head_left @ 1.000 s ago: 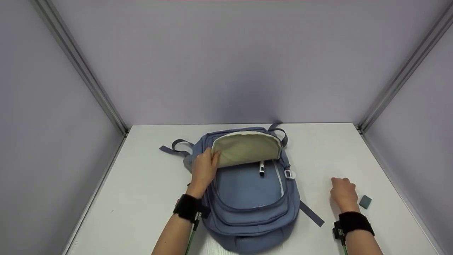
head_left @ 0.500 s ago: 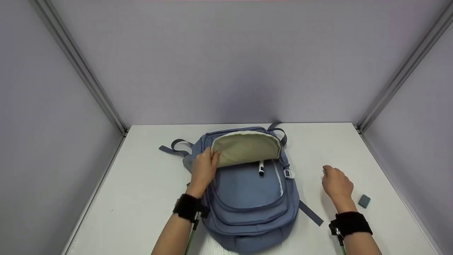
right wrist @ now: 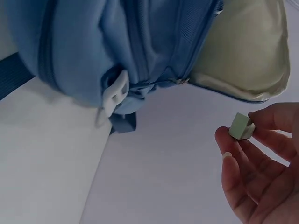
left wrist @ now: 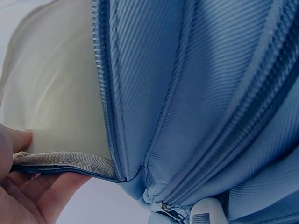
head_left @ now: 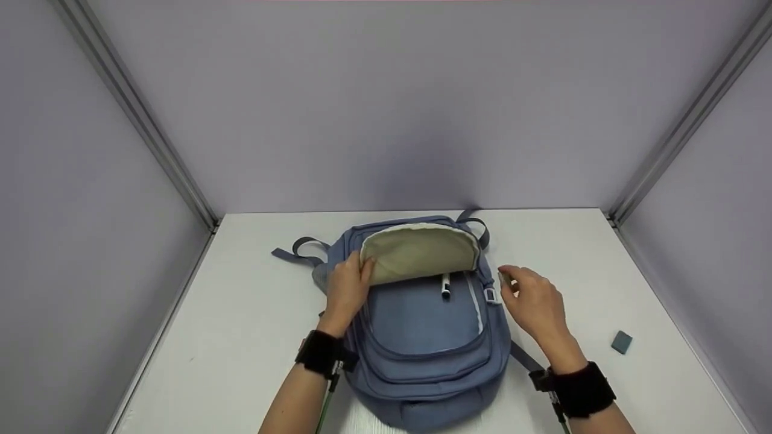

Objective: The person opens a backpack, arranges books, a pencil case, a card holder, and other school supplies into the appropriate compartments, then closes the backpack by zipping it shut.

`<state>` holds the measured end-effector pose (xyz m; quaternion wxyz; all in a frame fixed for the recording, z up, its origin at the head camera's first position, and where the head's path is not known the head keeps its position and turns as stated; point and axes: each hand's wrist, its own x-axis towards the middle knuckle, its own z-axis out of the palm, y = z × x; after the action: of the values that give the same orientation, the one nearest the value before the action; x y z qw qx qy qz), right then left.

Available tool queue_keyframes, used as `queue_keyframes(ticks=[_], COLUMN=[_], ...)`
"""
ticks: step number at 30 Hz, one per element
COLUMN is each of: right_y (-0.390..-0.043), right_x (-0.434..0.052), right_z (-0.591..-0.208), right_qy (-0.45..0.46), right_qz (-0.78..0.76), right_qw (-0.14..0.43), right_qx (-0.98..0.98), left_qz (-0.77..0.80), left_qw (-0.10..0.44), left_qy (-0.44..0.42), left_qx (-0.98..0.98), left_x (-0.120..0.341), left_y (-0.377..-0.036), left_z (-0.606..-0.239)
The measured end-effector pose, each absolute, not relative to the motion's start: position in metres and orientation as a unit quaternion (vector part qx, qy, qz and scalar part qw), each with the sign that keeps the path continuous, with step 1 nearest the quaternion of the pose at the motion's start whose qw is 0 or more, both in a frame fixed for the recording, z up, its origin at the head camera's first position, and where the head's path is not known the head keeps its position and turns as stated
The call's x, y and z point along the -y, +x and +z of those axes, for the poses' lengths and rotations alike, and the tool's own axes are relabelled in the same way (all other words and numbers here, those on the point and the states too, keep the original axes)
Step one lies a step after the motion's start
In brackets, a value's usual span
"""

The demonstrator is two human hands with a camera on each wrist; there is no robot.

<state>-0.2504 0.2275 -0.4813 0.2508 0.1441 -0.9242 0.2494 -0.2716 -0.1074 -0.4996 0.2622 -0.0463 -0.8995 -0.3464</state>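
Note:
A blue backpack (head_left: 425,374) lies on the white table, its front pocket unzipped and the cream-lined flap (head_left: 422,250) folded up. My left hand (head_left: 347,289) pinches the flap's left edge between thumb and fingers, as the left wrist view shows at the zipper-trimmed edge (left wrist: 70,163). From under the flap a white marker (head_left: 446,286) with a black end sticks out over the pocket. My right hand (head_left: 537,304) is just right of the backpack, raised beside its white buckle (head_left: 490,295). In its fingertips it pinches a small pale green block (right wrist: 241,126).
A small dark teal block (head_left: 622,342) lies on the table (head_left: 253,355) to the right. Straps (head_left: 295,256) spread from the backpack's upper left, and another lies under my right wrist. Grey panels (head_left: 386,120) wall the table at back and sides.
My right hand has lifted from beside the teal block and moved left to the backpack's right side, with the pale green block in its fingertips. My left hand keeps holding the flap.

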Motion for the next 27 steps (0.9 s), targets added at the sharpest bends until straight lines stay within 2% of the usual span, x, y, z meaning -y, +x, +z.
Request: queue_keyframes(ticks=[6, 14, 22, 27], right_y=[-0.242, -0.236, -0.238, -0.242], right_x=[-0.201, -0.163, -0.14, -0.137], right_z=[-0.472, -0.486, -0.51, -0.516], right_qy=[0.223, 0.299, 0.327, 0.326], right_qz=[0.259, 0.276, 0.259, 0.31], right_qw=[0.254, 0.184, 0.133, 0.118], right_qx=[0.905, 0.895, 0.899, 0.885], left_qz=[-0.352, -0.348, -0.345, -0.337], left_qw=[0.261, 0.263, 0.274, 0.277], left_qy=[-0.046, -0.047, -0.049, -0.048], left_qx=[0.898, 0.899, 0.896, 0.899], left_x=[0.108, 0.108, 0.108, 0.108], left_y=[-0.272, -0.27, -0.27, -0.27], left_z=[-0.499, -0.498, -0.5, -0.5])
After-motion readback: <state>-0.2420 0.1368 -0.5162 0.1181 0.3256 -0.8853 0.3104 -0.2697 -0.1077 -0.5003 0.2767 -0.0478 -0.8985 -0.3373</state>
